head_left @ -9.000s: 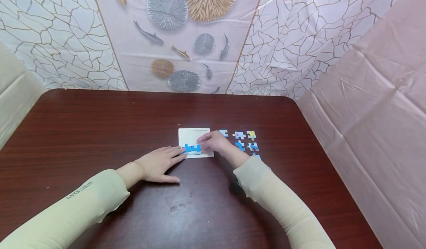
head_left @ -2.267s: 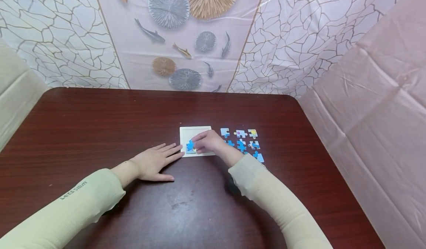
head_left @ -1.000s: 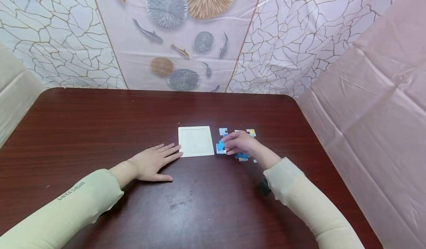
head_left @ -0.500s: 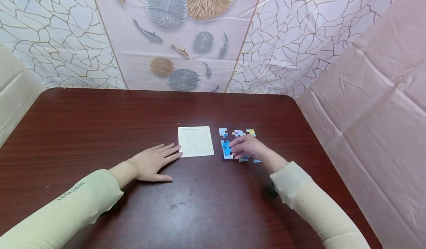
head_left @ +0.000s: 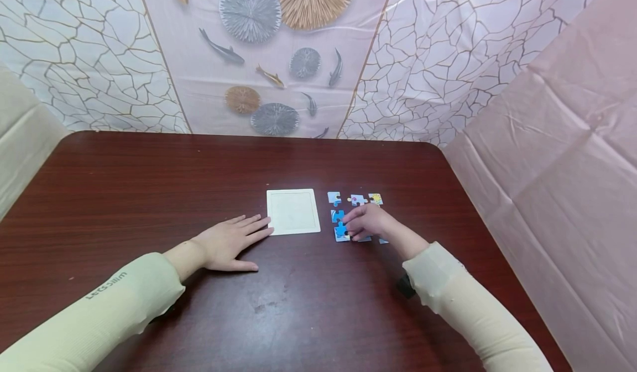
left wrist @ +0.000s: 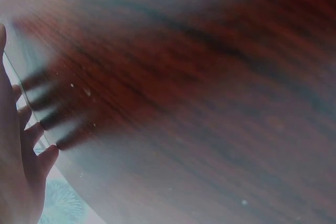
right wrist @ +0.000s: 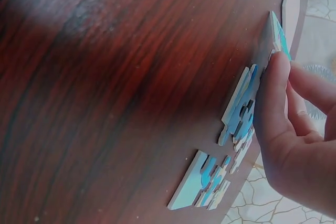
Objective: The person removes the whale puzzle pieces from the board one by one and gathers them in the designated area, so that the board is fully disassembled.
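My left hand (head_left: 226,245) lies flat on the table with fingers spread, its fingertips on the left edge of the white square puzzle frame (head_left: 293,232). Right of that frame, my right hand (head_left: 373,223) pinches a blue puzzle piece (head_left: 340,232) low over the table, at the near-left corner of the loose pieces. In the right wrist view, thumb and fingertip meet at the end of this puzzle piece (right wrist: 277,32). Above it lie a blue piece (head_left: 337,215) and a pale one (head_left: 334,197). My hand partly covers several other pieces.
A piece with a pink swirl (head_left: 356,199) and one with a yellow sun (head_left: 376,198) lie at the back of the group. The dark wooden table (head_left: 278,305) meets patterned cloth at its far edge and plain cloth (head_left: 557,156) on the right.
Nine seconds ago blue pieces lay in the frame's near row; none do now. My right hand carried the last piece rightward from the frame to the loose pieces. My left hand stayed nearly still.
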Tool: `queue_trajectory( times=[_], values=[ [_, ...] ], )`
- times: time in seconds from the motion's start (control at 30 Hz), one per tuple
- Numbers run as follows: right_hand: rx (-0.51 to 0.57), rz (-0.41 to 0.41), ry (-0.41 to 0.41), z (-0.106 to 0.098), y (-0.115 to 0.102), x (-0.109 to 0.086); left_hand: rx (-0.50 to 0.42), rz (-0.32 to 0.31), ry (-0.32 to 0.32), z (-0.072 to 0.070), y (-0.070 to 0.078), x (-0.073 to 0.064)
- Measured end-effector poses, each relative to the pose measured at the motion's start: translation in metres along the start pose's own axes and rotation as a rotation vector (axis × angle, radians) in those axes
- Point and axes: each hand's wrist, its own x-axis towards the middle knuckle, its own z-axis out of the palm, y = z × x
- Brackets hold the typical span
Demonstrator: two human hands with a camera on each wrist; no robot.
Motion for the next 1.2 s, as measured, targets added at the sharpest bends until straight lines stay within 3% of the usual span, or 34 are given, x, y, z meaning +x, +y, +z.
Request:
queue_trajectory(
  times=[0.6, 1.2],
  values=[
    [-0.089, 0.013, 0.077, -0.0037, -0.0010, 0.0001, 0.002, -0.003, -0.007, 0.0002, -0.0005, 0.0005],
    [-0.087, 0.020, 0.061, -0.0035, -0.0014, -0.0014, -0.001, -0.004, -0.007, 0.0012, -0.0027, -0.0025]
  ],
)
